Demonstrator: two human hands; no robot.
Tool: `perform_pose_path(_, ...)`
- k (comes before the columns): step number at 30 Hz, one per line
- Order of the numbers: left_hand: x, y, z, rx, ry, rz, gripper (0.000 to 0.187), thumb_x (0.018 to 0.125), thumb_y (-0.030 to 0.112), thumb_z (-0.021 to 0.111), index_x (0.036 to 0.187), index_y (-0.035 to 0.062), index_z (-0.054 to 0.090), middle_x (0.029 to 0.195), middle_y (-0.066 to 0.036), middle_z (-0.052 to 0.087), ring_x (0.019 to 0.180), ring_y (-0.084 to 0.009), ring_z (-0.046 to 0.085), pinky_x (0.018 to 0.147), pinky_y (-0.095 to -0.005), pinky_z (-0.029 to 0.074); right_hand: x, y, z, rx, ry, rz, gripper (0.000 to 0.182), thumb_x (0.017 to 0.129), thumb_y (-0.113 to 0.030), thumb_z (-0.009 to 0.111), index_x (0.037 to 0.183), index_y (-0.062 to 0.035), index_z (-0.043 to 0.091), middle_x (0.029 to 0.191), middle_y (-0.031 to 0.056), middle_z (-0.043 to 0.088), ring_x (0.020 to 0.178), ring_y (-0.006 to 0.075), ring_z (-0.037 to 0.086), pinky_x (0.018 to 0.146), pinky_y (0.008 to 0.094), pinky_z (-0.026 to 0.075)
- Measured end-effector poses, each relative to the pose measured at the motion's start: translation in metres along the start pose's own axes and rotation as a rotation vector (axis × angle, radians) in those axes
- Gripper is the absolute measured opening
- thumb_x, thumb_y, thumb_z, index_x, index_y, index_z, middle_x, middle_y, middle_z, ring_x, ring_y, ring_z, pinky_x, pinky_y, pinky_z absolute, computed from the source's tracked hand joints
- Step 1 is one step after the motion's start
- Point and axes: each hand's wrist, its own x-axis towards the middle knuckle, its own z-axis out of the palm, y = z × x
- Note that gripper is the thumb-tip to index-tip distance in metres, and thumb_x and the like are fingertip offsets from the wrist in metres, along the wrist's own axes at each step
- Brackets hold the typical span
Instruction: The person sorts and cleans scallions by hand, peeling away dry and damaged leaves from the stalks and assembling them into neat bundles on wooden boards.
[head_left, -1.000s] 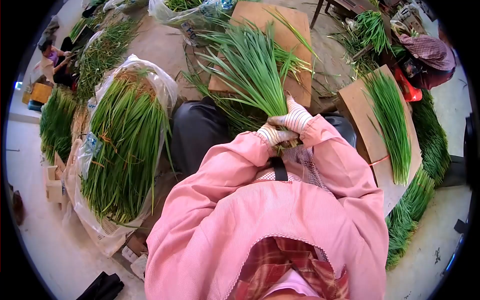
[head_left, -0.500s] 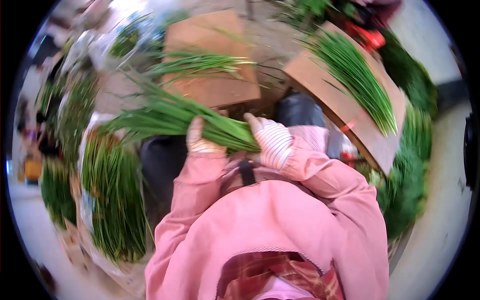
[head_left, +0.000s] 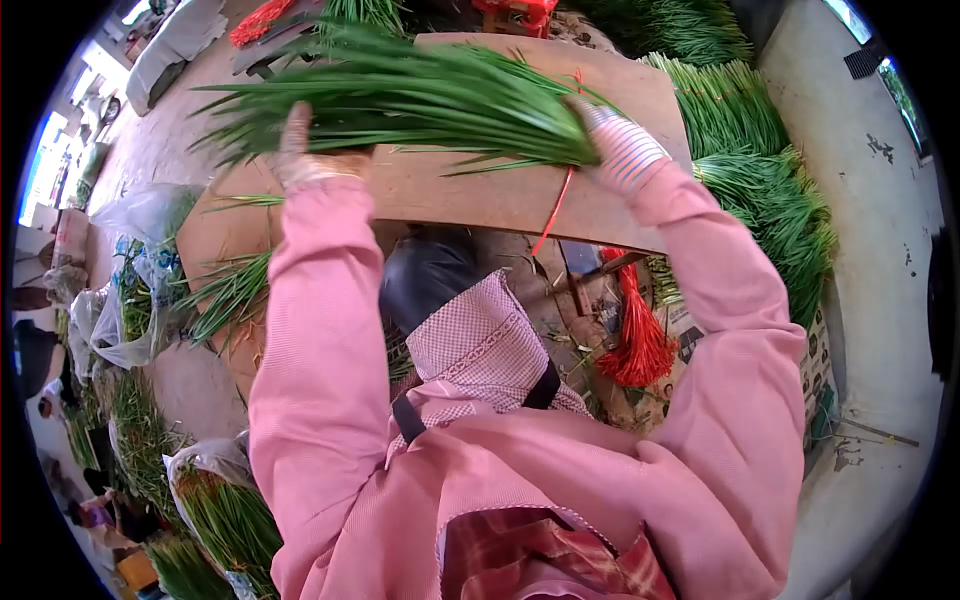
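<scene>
A large bundle of long green stalks [head_left: 430, 100] stretches sideways between my two hands, its leafy end to the left and blurred. My left hand [head_left: 312, 155], in a worn glove, holds the bundle from below near its leafy part. At the right, my right hand [head_left: 615, 145], in a striped glove, grips the cut end. Beneath the bundle lies a brown board [head_left: 480, 195] with a red tie [head_left: 556, 212] hanging over its front edge. More green stalks on the board show partly behind the bundle.
Red ties [head_left: 638, 345] hang below the board. Stacked green bundles [head_left: 765, 205] line the right wall. Loose stalks [head_left: 235, 290] lie on a second board at the left, with plastic bags [head_left: 140, 270] beyond. Another stalk pile [head_left: 225, 510] stands at the lower left.
The view has turned to the right. Both hands have carried the bundle from near my lap out over the board that was at the right.
</scene>
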Motion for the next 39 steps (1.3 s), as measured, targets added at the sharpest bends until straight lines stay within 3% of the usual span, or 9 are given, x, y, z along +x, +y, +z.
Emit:
perform_pose_path(1, 0.012, 0.007, -0.004, -0.034, -0.070, -0.018, 0.035, 0.073, 0.026, 0.054, 0.104, 0.0110, 0.051, 0.105, -0.009, 0.052, 0.101, -0.0278, 0.046, 0.087, -0.0512, 0.034, -0.004, 0.015, -0.008, -0.114, 0.013, 0.025, 0.063, 0.062, -0.010, 0.063, 0.118, -0.0091, 0.033, 0.103, 0.0190, 0.049, 0.084, 0.0358, 0.052, 0.076, 0.0365, 0.043)
perform_pose_path(5, -0.002, 0.032, -0.062, 0.305, 0.327, 0.096, 0.031, 0.076, 0.025, 0.054, 0.103, 0.0109, 0.048, 0.108, -0.005, 0.048, 0.100, -0.0238, 0.046, 0.084, -0.0444, 0.038, -0.021, 0.055, 0.005, -0.353, -0.426, 0.434, 0.066, 0.063, -0.010, 0.063, 0.120, -0.0138, 0.030, 0.110, 0.0166, 0.045, 0.099, 0.0328, 0.047, 0.081, 0.0378, 0.041)
perform_pose_path(9, -0.038, 0.051, -0.129, 0.305, 0.380, 0.013, 0.023, 0.072, 0.014, 0.060, 0.092, 0.0083, 0.050, 0.087, -0.005, 0.056, 0.081, -0.0215, 0.054, 0.071, -0.0344, 0.047, -0.035, 0.074, 0.025, -0.403, -0.301, 0.317, 0.067, 0.063, -0.008, 0.062, 0.121, -0.0141, 0.029, 0.112, 0.0154, 0.044, 0.103, 0.0318, 0.045, 0.083, 0.0370, 0.040)
perform_pose_path(11, -0.057, 0.051, -0.147, 0.387, 0.465, 0.025, 0.026, 0.077, 0.016, 0.054, 0.101, 0.0080, 0.047, 0.101, -0.007, 0.052, 0.091, -0.0227, 0.050, 0.075, -0.0374, 0.045, -0.035, 0.070, 0.017, -0.364, -0.300, 0.314, 0.068, 0.063, -0.009, 0.063, 0.122, -0.0146, 0.028, 0.113, 0.0153, 0.043, 0.103, 0.0309, 0.045, 0.084, 0.0366, 0.040)
perform_pose_path(17, -0.099, 0.034, -0.190, 0.423, 0.555, -0.047, 0.031, 0.070, 0.008, 0.061, 0.098, 0.0138, 0.051, 0.081, -0.004, 0.057, 0.074, -0.0202, 0.056, 0.061, -0.0325, 0.047, -0.041, 0.046, 0.014, -0.433, -0.556, 0.552, 0.084, 0.062, -0.020, 0.067, 0.129, -0.0167, 0.017, 0.119, 0.0186, 0.036, 0.106, 0.0333, 0.041, 0.085, 0.0375, 0.039)
perform_pose_path(21, -0.110, 0.000, -0.142, 0.740, 0.293, 0.081, 0.034, 0.069, 0.004, 0.061, 0.102, 0.0051, 0.050, 0.080, -0.007, 0.057, 0.071, -0.0182, 0.055, 0.061, -0.0278, 0.047, -0.049, 0.047, 0.023, -0.498, -0.457, 0.540, 0.082, 0.064, -0.021, 0.066, 0.128, -0.0185, 0.014, 0.114, 0.0169, 0.042, 0.103, 0.0315, 0.046, 0.082, 0.0395, 0.042)
perform_pose_path(29, -0.102, -0.136, -0.049, 1.634, -0.982, -0.043, 0.034, 0.069, 0.014, 0.062, 0.101, 0.0048, 0.053, 0.088, -0.010, 0.057, 0.081, -0.0170, 0.055, 0.073, -0.0271, 0.044, -0.065, 0.057, -0.014, -0.437, -0.564, 0.444, 0.086, 0.057, -0.030, 0.073, 0.126, -0.0163, 0.023, 0.113, 0.0199, 0.043, 0.103, 0.0329, 0.045, 0.084, 0.0392, 0.040)
perform_pose_path(36, -0.102, -0.168, -0.051, 1.870, -0.984, 0.000, 0.035, 0.065, 0.016, 0.062, 0.098, 0.0086, 0.054, 0.085, -0.012, 0.056, 0.075, -0.0261, 0.054, 0.068, -0.0324, 0.044, -0.084, 0.087, -0.034, -0.140, -0.288, 0.466, 0.071, 0.061, -0.032, 0.068, 0.120, -0.0099, 0.035, 0.108, 0.0188, 0.045, 0.099, 0.0342, 0.046, 0.085, 0.0374, 0.038)
perform_pose_path(39, -0.103, -0.171, -0.052, 1.912, -0.969, 0.030, 0.036, 0.065, 0.017, 0.062, 0.100, 0.0085, 0.053, 0.085, -0.012, 0.055, 0.073, -0.0260, 0.055, 0.066, -0.0331, 0.045, -0.060, 0.034, -0.016, -0.426, -0.130, 0.138, 0.081, 0.058, -0.050, 0.064, 0.122, -0.0114, 0.032, 0.121, 0.0154, 0.037, 0.113, 0.0335, 0.033, 0.094, 0.0437, 0.027)
